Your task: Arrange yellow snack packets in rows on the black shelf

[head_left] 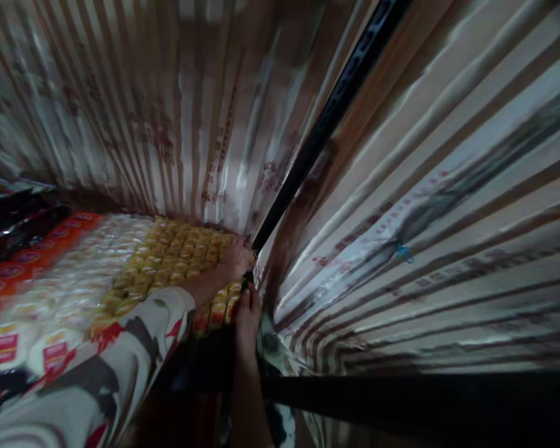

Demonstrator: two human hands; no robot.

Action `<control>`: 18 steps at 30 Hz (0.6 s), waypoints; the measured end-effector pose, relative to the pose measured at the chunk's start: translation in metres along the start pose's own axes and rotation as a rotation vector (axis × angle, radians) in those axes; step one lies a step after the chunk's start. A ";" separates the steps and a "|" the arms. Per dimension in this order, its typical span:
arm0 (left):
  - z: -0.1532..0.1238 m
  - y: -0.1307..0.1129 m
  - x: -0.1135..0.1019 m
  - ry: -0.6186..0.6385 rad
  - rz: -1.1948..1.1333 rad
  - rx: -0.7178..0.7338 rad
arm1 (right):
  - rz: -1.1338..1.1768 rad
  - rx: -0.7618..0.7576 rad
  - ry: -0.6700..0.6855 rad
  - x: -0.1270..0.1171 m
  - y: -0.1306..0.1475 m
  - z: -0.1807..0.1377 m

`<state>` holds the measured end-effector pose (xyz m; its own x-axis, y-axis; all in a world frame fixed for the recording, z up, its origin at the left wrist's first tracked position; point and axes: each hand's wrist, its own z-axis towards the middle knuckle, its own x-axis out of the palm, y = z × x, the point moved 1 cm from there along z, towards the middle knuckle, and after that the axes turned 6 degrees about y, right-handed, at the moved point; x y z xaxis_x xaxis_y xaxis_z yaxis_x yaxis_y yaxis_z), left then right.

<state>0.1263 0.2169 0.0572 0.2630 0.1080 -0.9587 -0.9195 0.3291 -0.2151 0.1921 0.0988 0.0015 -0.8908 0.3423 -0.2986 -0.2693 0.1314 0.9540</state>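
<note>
My left hand reaches over the yellow packets to the corner, its fingers curled close to the lower end of a dark pole. Just below it, my right hand is raised with bent fingers beside a dark edge. Both hands look closed, but dimness and blur hide what is in their fingers. A thin cord or wire seems to hang beside them. Rows of small yellow wrapped packets lie under my left forearm, with a few more against my right hand's left side.
Striped plastic sheeting with red print forms walls behind and to the right. A small blue tie hangs on it. Clear-wrapped white packs, an orange strip and dark glossy packs lie left. A dark bar crosses the lower right.
</note>
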 end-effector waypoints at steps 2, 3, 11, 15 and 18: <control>0.003 -0.004 0.002 0.001 0.050 0.014 | 0.022 0.013 0.005 0.000 -0.001 -0.001; 0.006 -0.005 0.003 -0.001 0.061 0.012 | 0.035 0.015 0.008 -0.001 -0.001 -0.001; 0.026 -0.010 0.017 0.016 0.096 0.024 | 0.074 0.021 0.015 -0.001 -0.001 -0.006; 0.020 -0.008 0.016 -0.004 0.096 0.021 | 0.073 0.005 0.004 0.000 -0.002 -0.009; 0.013 -0.008 0.009 -0.013 0.082 0.028 | 0.059 -0.005 -0.010 0.001 -0.005 -0.010</control>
<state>0.1394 0.2279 0.0530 0.1911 0.1476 -0.9704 -0.9294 0.3451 -0.1306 0.1887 0.0890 -0.0031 -0.9016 0.3584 -0.2422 -0.2184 0.1062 0.9701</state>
